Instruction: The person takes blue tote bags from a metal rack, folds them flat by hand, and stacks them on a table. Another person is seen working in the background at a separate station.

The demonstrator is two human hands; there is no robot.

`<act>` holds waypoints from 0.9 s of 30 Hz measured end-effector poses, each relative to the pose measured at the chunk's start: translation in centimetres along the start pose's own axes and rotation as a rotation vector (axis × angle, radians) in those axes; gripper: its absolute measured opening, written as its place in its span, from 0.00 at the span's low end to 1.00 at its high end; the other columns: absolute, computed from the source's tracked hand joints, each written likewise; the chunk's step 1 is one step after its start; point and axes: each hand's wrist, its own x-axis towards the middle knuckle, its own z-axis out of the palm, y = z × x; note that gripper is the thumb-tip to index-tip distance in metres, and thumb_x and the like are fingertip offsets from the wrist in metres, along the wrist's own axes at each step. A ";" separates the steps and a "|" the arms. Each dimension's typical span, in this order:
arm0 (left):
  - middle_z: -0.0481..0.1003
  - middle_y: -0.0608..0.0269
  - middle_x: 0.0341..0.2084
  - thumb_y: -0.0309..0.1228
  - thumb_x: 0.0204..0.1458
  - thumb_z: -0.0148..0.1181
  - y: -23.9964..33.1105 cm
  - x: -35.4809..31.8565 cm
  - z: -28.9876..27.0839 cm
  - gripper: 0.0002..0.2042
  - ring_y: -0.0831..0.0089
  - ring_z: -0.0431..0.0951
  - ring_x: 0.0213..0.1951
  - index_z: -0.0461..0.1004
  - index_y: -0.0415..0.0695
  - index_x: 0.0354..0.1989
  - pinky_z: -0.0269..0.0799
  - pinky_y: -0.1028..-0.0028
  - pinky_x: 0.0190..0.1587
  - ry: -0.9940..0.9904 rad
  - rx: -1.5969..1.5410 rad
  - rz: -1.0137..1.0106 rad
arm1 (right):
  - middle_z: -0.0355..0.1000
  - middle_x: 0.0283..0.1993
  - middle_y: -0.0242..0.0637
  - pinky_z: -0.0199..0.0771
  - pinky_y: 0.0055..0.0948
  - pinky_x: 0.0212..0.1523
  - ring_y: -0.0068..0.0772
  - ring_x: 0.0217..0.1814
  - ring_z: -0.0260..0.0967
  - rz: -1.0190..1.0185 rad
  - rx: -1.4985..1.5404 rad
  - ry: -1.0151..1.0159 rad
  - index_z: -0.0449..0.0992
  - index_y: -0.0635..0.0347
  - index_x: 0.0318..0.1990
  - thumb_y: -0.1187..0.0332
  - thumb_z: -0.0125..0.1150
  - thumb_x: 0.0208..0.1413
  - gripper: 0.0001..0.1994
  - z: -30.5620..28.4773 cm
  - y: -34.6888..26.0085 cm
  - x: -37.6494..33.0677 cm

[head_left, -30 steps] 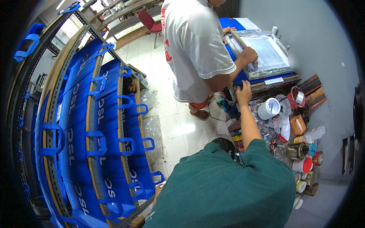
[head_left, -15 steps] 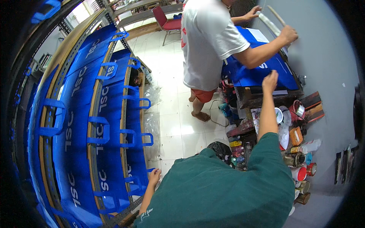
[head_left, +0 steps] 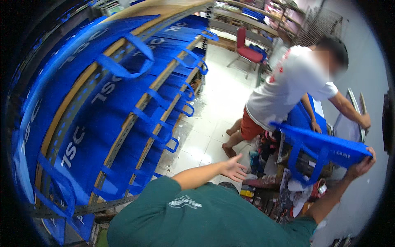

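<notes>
My right hand (head_left: 364, 161) grips a blue fabric bag (head_left: 331, 144) by its right edge. The bag hangs tilted at the right, its handle loop drooping below and pale print on its face. With fingers spread, my left hand (head_left: 235, 168) is held out over the floor and has nothing in it. Just beyond my bag, a co-worker (head_left: 279, 84) in a white shirt and red shorts bends over a work table. One of their hands grasps a screen frame (head_left: 354, 103); the other rests near another blue bag (head_left: 297, 115) lying on the table.
A multi-level rack (head_left: 117, 158) at the left holds many laid-out blue bags, handles hanging over its wooden edges. Pots and bottles (head_left: 247, 192) crowd a low bench at the right, beside the grey wall. A red chair (head_left: 248, 52) stands on the tiled floor at the back.
My right hand has picked up a blue bag from the table and drawn it toward me. My left hand has swung from the rack toward the middle. The co-worker's frame has been lowered.
</notes>
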 end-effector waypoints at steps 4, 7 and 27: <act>0.70 0.44 0.46 0.61 0.50 0.43 0.9 1.6 1.3 0.36 0.54 0.71 0.48 0.63 0.40 0.54 0.66 0.57 0.51 -0.458 -0.102 0.084 | 0.61 0.38 0.42 0.60 0.33 0.44 0.32 0.41 0.58 -0.108 0.284 -0.303 0.62 0.61 0.41 0.57 0.40 0.61 0.15 2.6 -13.3 3.2; 0.71 0.45 0.44 0.57 0.50 0.44 2.8 -1.7 -0.4 0.33 0.55 0.73 0.45 0.65 0.39 0.52 0.68 0.58 0.49 -0.565 -0.052 0.232 | 0.53 0.30 0.34 0.55 0.26 0.38 0.25 0.32 0.50 0.094 0.539 -0.320 0.59 0.56 0.37 0.54 0.43 0.58 0.14 3.1 -18.1 2.0; 0.75 0.53 0.24 0.27 0.44 0.50 24.1 -25.7 2.5 0.09 0.66 0.76 0.25 0.72 0.34 0.32 0.76 0.66 0.32 0.409 0.424 0.909 | 0.56 0.25 0.33 0.51 0.24 0.38 0.25 0.29 0.51 0.933 0.984 -0.362 0.55 0.55 0.27 0.60 0.38 0.61 0.13 2.3 -21.6 -16.9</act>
